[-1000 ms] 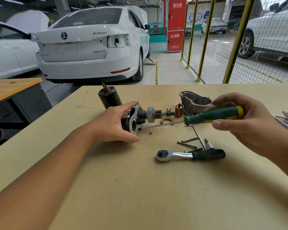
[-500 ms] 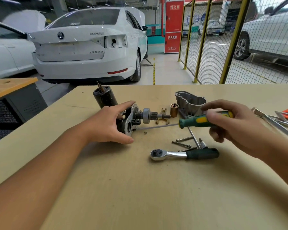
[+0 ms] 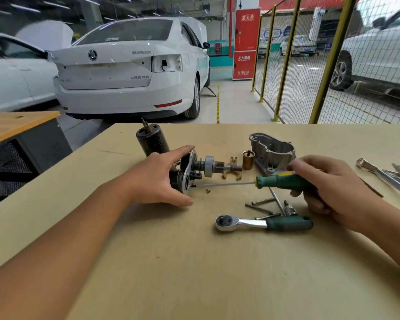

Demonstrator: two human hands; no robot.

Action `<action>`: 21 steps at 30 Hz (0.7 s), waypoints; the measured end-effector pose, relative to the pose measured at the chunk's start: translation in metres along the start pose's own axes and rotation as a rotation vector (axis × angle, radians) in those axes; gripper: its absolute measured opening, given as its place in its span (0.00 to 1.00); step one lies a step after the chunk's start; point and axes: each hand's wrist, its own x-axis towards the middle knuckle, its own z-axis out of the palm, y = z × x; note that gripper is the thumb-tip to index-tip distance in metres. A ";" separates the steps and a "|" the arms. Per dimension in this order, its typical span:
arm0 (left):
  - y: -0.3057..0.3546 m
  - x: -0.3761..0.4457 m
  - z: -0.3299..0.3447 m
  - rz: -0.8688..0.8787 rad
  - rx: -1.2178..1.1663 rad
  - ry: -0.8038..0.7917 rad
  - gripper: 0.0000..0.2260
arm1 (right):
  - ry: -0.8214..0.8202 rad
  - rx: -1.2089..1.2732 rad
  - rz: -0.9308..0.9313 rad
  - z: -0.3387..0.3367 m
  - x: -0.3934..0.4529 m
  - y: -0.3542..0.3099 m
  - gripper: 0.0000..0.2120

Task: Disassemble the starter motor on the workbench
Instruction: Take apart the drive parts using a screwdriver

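Note:
The starter motor (image 3: 189,172) lies on its side on the wooden workbench (image 3: 194,262), its shaft and pinion gear (image 3: 209,166) pointing right. My left hand (image 3: 157,179) grips its body and end plate from the left. My right hand (image 3: 328,188) holds a green-handled screwdriver (image 3: 284,181); its blade runs left and its tip touches the lower part of the end plate. A black cylindrical motor housing (image 3: 151,140) stands behind my left hand. A small loose screw (image 3: 207,191) lies just below the blade.
A grey cast nose housing (image 3: 273,153), a brass solenoid plunger (image 3: 248,160) and a fork lever (image 3: 232,170) lie behind the screwdriver. A ratchet wrench (image 3: 263,222), long bolts (image 3: 261,205) and a socket bit sit in front. Wrenches (image 3: 383,174) lie far right.
My right hand has slid its grip down the screwdriver handle and lowered it, and the tip has moved left onto the motor's end plate. My left hand keeps holding the motor.

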 end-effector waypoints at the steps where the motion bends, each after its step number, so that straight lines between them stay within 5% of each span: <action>1: 0.000 0.000 -0.001 0.000 0.006 0.000 0.56 | -0.024 0.048 0.002 -0.001 0.001 0.000 0.16; 6: 0.003 0.000 -0.001 0.002 0.040 -0.005 0.56 | -0.074 0.192 0.034 -0.009 0.001 0.006 0.23; 11: 0.005 -0.001 -0.002 -0.002 0.057 -0.011 0.56 | -0.041 -0.029 0.083 -0.002 0.002 -0.003 0.18; 14: 0.005 -0.001 -0.002 -0.006 0.046 -0.018 0.56 | -0.066 0.062 0.054 -0.006 0.003 0.000 0.13; 18: 0.005 0.000 0.000 -0.012 0.009 -0.008 0.56 | -0.033 0.217 0.039 -0.007 0.003 0.005 0.19; 21: 0.003 0.000 0.000 -0.011 -0.032 -0.007 0.55 | -0.051 0.123 0.072 -0.001 0.002 -0.003 0.17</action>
